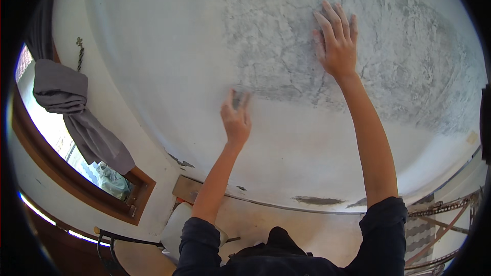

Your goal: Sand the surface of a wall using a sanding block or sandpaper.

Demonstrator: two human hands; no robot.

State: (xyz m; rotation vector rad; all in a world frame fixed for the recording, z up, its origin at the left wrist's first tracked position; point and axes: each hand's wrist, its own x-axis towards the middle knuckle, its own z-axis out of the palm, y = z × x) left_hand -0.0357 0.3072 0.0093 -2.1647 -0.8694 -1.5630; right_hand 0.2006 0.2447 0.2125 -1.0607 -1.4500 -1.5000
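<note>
A white wall (161,57) spreads before me, with a large patch of grey, mottled, cracked plaster (276,46) across its upper middle and right. My right hand (339,42) lies against this patch, fingers spread and pointing up. Pale dust coats those fingers, and no object shows in them. Lower and to the left, my left hand (236,119) is at the patch's bottom left corner. Its fingers are bent and blurred. A small grey area shows between them; whether it is a held piece or the wall behind cannot be made out.
At left, a knotted grey curtain (61,88) hangs by a window with a brown wooden frame (142,195). Below are a chair (142,255) and a pale rounded object (178,226). Rusty perforated metal bars (441,209) stand at lower right. Chipped spots (318,200) mark the wall's base.
</note>
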